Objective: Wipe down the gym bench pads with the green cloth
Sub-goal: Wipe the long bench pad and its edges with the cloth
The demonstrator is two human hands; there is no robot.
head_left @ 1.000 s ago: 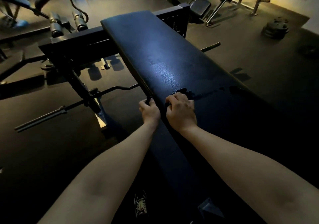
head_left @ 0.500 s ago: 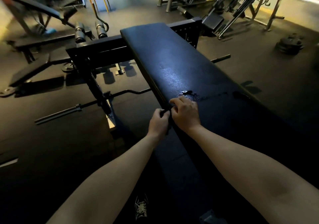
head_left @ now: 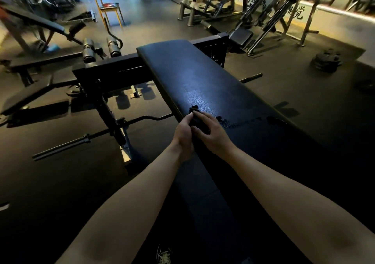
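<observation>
Cloth [head_left: 197, 121], dark in this light, lay bunched on the bench pad [head_left: 203, 76], pinched by both left hand [head_left: 182, 134] and right hand [head_left: 214, 134].

two bare forearms fill the lower frame, uncovered from the elbows down, no sleeve, watch, band or glove anywhere on them. the left hand [head_left: 183, 134] and the right hand [head_left: 213, 136] are bare too, no rings showing in this dim light. down at the bottom edge there's a dark shoe with pale lacing [head_left: 164, 256], too dim to tell more of it.
</observation>
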